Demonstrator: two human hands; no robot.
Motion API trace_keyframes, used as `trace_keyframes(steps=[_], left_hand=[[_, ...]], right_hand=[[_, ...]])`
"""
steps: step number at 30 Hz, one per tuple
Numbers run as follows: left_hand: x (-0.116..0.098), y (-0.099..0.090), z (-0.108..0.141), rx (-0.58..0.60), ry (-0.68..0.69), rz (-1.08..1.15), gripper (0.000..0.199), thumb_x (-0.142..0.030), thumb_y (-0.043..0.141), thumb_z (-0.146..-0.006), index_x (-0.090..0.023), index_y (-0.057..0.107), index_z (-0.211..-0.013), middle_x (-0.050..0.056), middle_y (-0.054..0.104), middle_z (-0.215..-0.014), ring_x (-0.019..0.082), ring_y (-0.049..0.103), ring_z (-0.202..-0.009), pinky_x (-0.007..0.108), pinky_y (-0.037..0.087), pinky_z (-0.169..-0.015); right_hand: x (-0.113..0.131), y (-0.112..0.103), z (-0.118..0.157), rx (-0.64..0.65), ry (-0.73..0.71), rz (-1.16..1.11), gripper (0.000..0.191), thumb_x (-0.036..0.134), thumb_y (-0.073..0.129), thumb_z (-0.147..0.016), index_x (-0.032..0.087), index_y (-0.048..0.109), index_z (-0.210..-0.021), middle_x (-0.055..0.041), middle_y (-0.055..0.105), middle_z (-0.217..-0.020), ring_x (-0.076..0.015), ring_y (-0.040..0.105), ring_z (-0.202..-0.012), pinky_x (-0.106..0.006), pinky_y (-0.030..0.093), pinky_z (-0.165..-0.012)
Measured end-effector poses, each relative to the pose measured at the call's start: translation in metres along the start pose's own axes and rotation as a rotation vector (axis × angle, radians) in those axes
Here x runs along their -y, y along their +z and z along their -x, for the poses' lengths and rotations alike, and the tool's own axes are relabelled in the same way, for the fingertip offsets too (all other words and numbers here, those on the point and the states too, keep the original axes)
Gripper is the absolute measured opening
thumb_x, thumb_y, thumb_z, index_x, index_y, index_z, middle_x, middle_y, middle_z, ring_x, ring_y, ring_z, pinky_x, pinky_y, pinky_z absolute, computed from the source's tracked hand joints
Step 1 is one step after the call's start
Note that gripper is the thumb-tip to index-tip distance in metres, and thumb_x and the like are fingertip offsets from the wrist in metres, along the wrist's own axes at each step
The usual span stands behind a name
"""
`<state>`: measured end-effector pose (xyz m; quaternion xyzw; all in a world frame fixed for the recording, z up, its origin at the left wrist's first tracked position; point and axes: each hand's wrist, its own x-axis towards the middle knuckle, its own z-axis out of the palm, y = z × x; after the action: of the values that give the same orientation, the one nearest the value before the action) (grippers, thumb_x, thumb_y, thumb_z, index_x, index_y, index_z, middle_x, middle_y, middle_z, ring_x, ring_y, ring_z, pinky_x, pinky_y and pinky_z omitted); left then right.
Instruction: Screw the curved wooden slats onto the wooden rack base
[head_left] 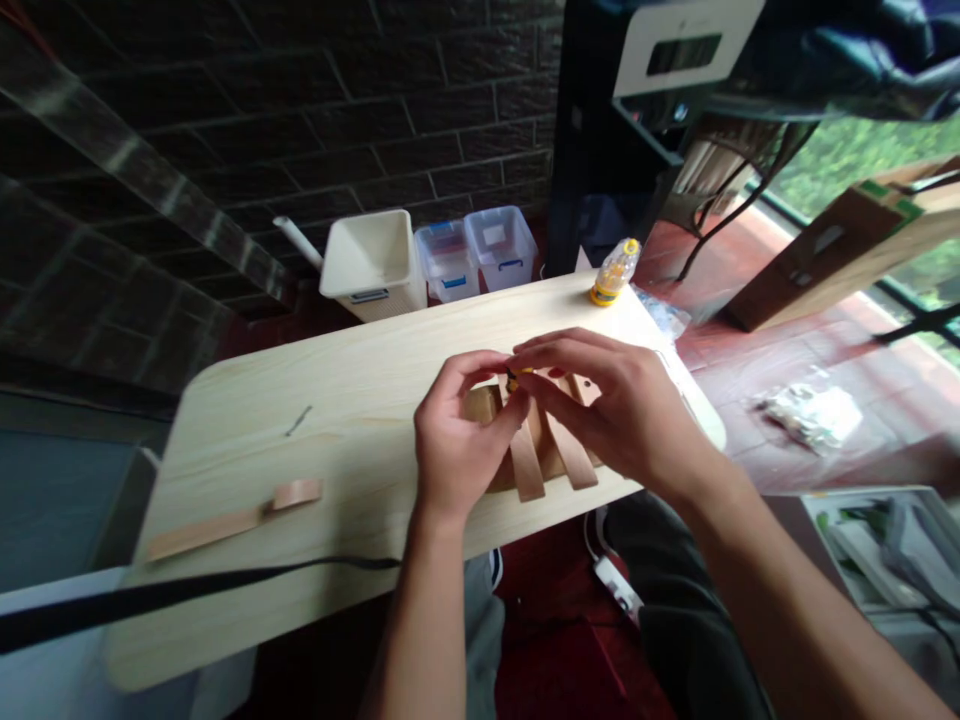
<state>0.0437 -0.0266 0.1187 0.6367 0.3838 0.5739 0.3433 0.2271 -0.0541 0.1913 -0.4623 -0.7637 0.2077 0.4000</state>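
Note:
Over the right half of the table, my left hand (463,425) and my right hand (611,395) meet at their fingertips. Both are closed in a pinch on a small yellow-and-black object (514,380), mostly covered by the fingers, so its kind cannot be made out. Beneath them lies a brown rounded form (480,404) with tan strips laid across it. One tan strip (528,465) shows below my left thumb, and a second tan strip (574,455) runs under my right hand. Much of the form is hidden by the hands.
On the pale wooden table (360,370) lie a long tan strip (206,532), a curled tan piece (297,493) and a thin dark item (298,420). A clear bottle with yellow parts (616,272) stands at the back right. A black strap (225,580) crosses the front left.

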Motion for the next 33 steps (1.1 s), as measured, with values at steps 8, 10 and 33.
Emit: trace_keyframes(steps=[8, 10, 33], left_hand=[[0.044, -0.039, 0.017, 0.194, -0.055, -0.383, 0.043, -0.036, 0.079, -0.098, -0.022, 0.068, -0.137, 0.014, 0.073, -0.147, 0.032, 0.068, -0.141, 0.053, 0.052, -0.127], [0.051, -0.038, 0.025, 0.261, -0.077, -0.438, 0.045, -0.035, 0.083, -0.093, -0.023, 0.068, -0.134, 0.012, 0.076, -0.14, 0.033, 0.069, -0.136, 0.052, 0.053, -0.123], [0.046, -0.02, 0.047, 0.115, -0.057, -0.363, 0.028, -0.019, 0.078, -0.096, -0.025, 0.079, -0.123, 0.009, 0.083, -0.129, 0.031, 0.074, -0.127, 0.05, 0.058, -0.117]], right_hand=[[0.006, 0.008, 0.002, 0.058, 0.041, 0.137, 0.014, 0.017, 0.065, -0.108, 0.024, 0.071, -0.117, -0.0074, 0.082, -0.126, -0.0224, 0.08, -0.103, -0.033, 0.061, -0.09], [0.009, 0.007, -0.001, 0.083, 0.027, 0.215, 0.01, 0.017, 0.065, -0.108, 0.024, 0.07, -0.114, -0.0081, 0.08, -0.121, -0.0228, 0.079, -0.101, -0.033, 0.059, -0.089], [0.038, -0.01, -0.02, 0.564, -0.164, 0.724, 0.019, 0.018, 0.057, -0.113, 0.017, 0.071, -0.126, -0.0107, 0.081, -0.109, -0.0216, 0.075, -0.084, -0.033, 0.048, -0.07]])
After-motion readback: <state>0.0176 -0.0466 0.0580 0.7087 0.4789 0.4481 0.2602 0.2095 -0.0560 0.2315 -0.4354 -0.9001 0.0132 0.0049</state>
